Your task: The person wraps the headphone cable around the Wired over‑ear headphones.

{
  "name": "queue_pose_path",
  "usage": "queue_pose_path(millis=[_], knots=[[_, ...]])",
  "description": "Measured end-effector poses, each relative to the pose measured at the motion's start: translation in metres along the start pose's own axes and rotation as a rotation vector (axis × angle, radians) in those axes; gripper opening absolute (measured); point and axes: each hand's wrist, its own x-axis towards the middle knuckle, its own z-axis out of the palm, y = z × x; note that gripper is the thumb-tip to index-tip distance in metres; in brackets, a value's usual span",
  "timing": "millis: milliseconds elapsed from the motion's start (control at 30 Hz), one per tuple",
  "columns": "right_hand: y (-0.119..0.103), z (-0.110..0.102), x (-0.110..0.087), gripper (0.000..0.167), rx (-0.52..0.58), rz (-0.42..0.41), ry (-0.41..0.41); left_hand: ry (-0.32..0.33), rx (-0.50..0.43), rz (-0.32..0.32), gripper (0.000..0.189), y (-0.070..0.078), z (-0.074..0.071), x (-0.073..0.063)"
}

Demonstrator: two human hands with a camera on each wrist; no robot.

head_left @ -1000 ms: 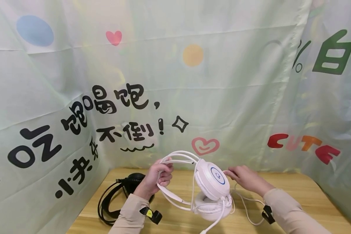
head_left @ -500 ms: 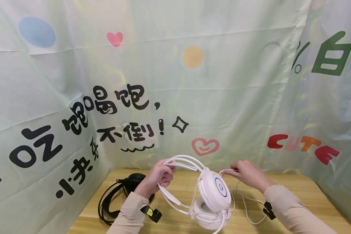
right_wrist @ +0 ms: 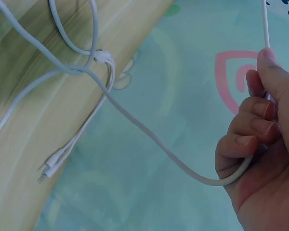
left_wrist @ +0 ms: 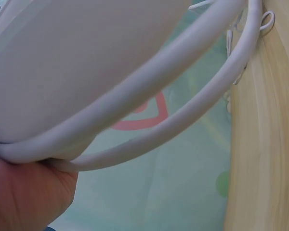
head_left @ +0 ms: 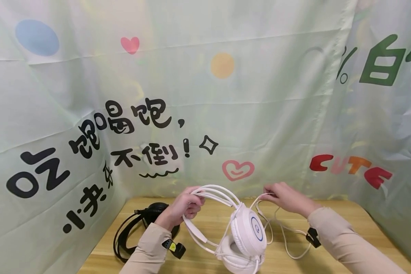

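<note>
White over-ear headphones [head_left: 248,230] hang tilted above the table, ear cups toward the lower right. My left hand [head_left: 185,207] grips them by the headband [left_wrist: 135,86], whose tubes and inner strap fill much of the left wrist view. To the right, my right hand [head_left: 285,197] holds the white cable [right_wrist: 154,137]. In the right wrist view its fingers curl round the cable, with thumb and forefinger pinching it. A length of that cable loops down onto the table, and its split plugs [right_wrist: 50,163] show there.
Black headphones [head_left: 125,238] lie on the wooden table [head_left: 349,228] at the left, partly behind the left forearm. A pale printed curtain [head_left: 274,125] stands behind the table and along its sides.
The white headphones have swung slightly downward in my left hand. My right hand has moved up a little, and more cable shows between it and the ear cup.
</note>
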Motion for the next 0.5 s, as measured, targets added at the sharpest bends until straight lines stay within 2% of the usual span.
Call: queue_pose_path(millis=[100,200,367,500], knots=[[-0.001,-0.003,0.002,0.027,0.0,0.01,-0.017,-0.002,0.027,-0.004,0.013,0.0,-0.001,0.0],[-0.002,-0.005,0.001,0.03,-0.055,0.028,-0.003,0.0,0.061,-0.021,0.012,0.001,-0.002,0.001],[-0.004,-0.009,-0.001,0.046,-0.184,0.053,0.068,0.014,0.15,-0.045,0.014,0.003,-0.001,0.001],[-0.007,-0.012,0.0,0.058,-0.242,0.074,0.122,0.045,0.228,-0.058,0.021,0.006,-0.001,0.001]])
